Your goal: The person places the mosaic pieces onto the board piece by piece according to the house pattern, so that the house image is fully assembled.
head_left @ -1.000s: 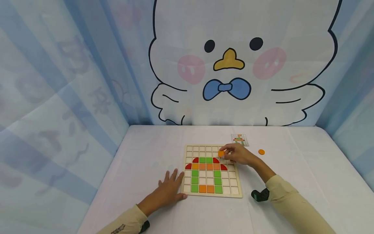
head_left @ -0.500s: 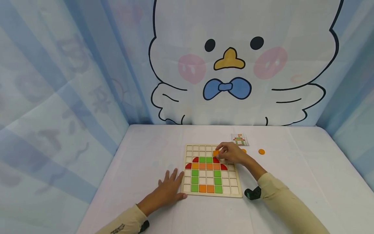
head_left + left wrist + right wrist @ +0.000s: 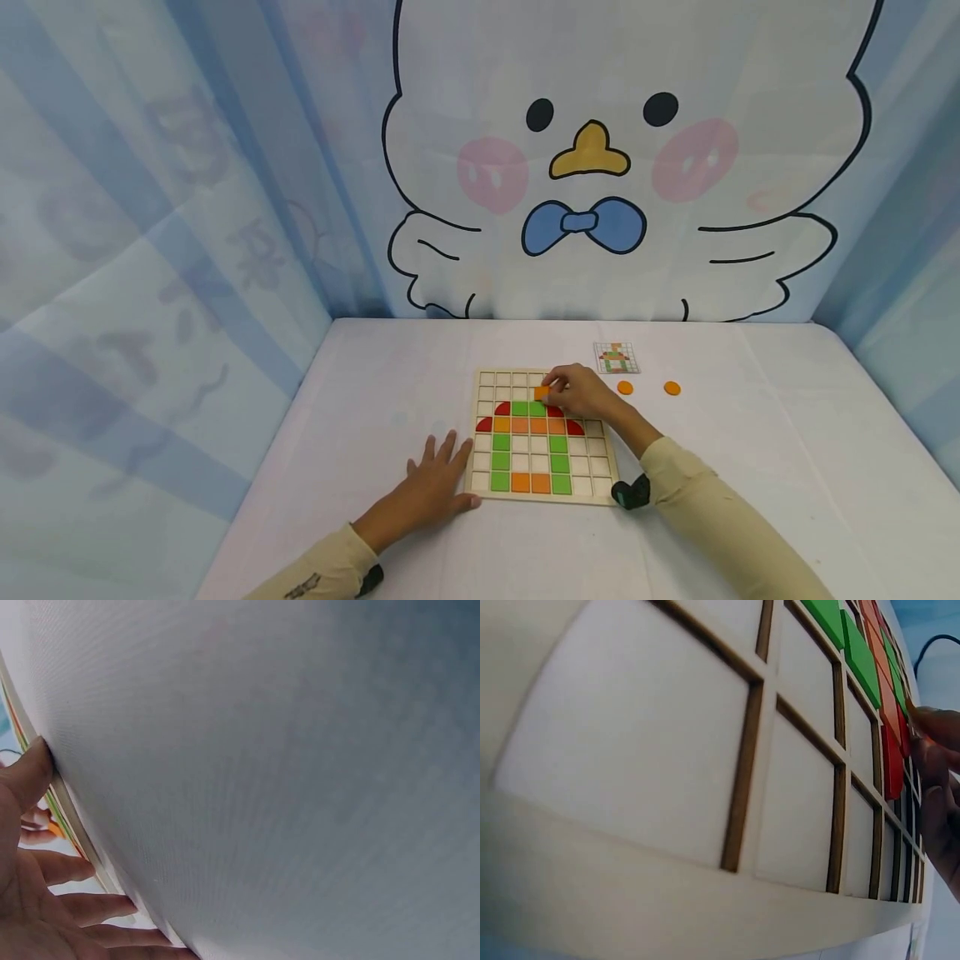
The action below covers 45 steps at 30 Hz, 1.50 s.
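Observation:
In the head view a wooden grid board (image 3: pixel 581 485) lies on the table, with green, orange and red tiles set in its cells. My right hand (image 3: pixel 581 392) pinches an orange square tile (image 3: pixel 542 392) over the board's upper part, just above the green tile (image 3: pixel 537 409) of the top coloured row. Whether the tile touches the board is hidden by the fingers. My left hand (image 3: pixel 431 483) rests with spread, straight fingers at the board's left edge; the left wrist view has its fingertips along that edge. A red rounded tile (image 3: pixel 892 761) shows near the right hand in the right wrist view.
Two orange round tiles (image 3: pixel 625 387) lie right of the board. Behind them is a small pattern card (image 3: pixel 617 357) with a coloured grid figure. The white tablecloth (image 3: pixel 787 417) reaches a curtain with a cartoon bird (image 3: pixel 577 267) at the back.
My right hand has moved left across the board with the orange square tile, uncovering the second round tile beside the board. The left hand has stayed in place.

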Each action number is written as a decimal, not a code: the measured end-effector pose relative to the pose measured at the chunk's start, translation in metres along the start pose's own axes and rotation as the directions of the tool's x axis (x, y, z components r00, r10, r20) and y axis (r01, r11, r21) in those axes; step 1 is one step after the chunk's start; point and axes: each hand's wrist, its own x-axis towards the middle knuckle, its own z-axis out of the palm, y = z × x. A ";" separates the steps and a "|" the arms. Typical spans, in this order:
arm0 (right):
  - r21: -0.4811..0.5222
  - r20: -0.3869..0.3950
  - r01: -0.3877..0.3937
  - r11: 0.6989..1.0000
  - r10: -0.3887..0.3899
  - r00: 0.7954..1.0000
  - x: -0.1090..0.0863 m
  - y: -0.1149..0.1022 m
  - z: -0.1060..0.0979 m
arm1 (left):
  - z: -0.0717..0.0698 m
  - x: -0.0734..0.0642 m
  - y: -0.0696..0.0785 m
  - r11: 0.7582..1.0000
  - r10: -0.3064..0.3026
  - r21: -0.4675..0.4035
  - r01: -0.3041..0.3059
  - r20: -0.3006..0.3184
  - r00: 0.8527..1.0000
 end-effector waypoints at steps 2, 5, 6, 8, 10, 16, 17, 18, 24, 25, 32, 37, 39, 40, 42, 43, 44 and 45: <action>-0.033 -0.007 0.003 0.999 -0.003 1.000 0.001 -0.002 0.001 | 0.000 0.000 0.000 1.000 0.002 0.000 -0.002 -0.002 1.000; -0.051 -0.012 -0.010 0.999 0.010 1.000 0.003 -0.005 0.002 | 0.000 0.000 0.000 1.000 0.004 -0.002 -0.004 -0.001 1.000; -0.059 -0.012 -0.009 0.998 0.009 1.000 0.003 -0.005 0.003 | 0.000 0.000 0.000 1.000 0.005 -0.002 -0.005 -0.001 1.000; -0.072 -0.012 -0.007 0.997 0.006 1.000 0.004 -0.007 0.003 | 0.001 0.000 0.000 1.000 0.007 -0.002 -0.007 0.000 1.000; -0.081 -0.011 -0.013 0.997 0.012 1.000 0.005 -0.008 0.004 | 0.001 0.000 0.000 1.000 0.008 -0.001 -0.008 0.000 1.000; -0.099 -0.014 -0.066 0.993 0.065 0.998 0.008 -0.012 0.004 | 0.000 0.000 0.000 1.000 0.003 0.001 -0.003 -0.001 1.000; -0.103 -0.014 -0.070 0.992 0.069 0.998 0.008 -0.013 0.004 | 0.000 0.000 0.000 1.000 0.001 0.002 -0.001 -0.001 1.000; -0.108 -0.014 -0.069 0.992 0.068 0.998 0.008 -0.013 0.004 | 0.000 0.000 0.000 1.000 0.000 0.002 0.000 0.000 1.000; -0.115 -0.018 -0.100 0.988 0.099 0.995 0.009 -0.014 0.005 | -0.001 0.000 0.001 1.000 -0.005 -0.001 0.005 0.006 1.000; -0.114 -0.020 -0.108 0.988 0.107 0.994 0.010 -0.014 0.005 | -0.002 -0.001 0.002 1.000 -0.006 -0.002 0.006 0.007 1.000; -0.127 -0.031 -0.106 0.986 0.103 0.994 0.009 -0.013 0.006 | -0.003 -0.001 0.002 1.000 -0.014 0.001 0.014 0.012 1.000; -0.138 -0.028 -0.106 0.985 0.103 0.994 0.009 -0.013 0.005 | -0.001 0.000 0.001 1.000 -0.006 0.009 0.006 0.010 1.000; -0.137 -0.023 -0.100 0.985 0.098 0.995 0.008 -0.012 0.004 | -0.001 0.000 0.000 1.000 -0.001 0.012 0.000 0.009 1.000; -0.138 -0.018 -0.093 0.986 0.091 0.996 0.008 -0.012 0.004 | -0.001 0.000 0.000 1.000 0.003 0.014 -0.003 0.007 1.000; -0.133 -0.013 -0.075 0.988 0.074 0.997 0.006 -0.011 0.002 | -0.001 0.000 0.000 1.000 0.006 0.016 -0.006 0.006 1.000; -0.129 -0.009 -0.066 0.989 0.066 0.998 0.005 -0.010 0.001 | -0.001 0.000 0.000 1.000 0.007 0.017 -0.007 0.004 1.000; -0.123 -0.005 -0.055 0.991 0.055 0.998 0.003 -0.010 0.000 | -0.001 0.000 0.000 1.000 0.008 0.017 -0.008 0.003 1.000; -0.115 -0.002 -0.050 0.992 0.050 0.999 0.002 -0.010 -0.001 | -0.001 0.000 0.000 1.000 0.008 0.018 -0.008 0.003 1.000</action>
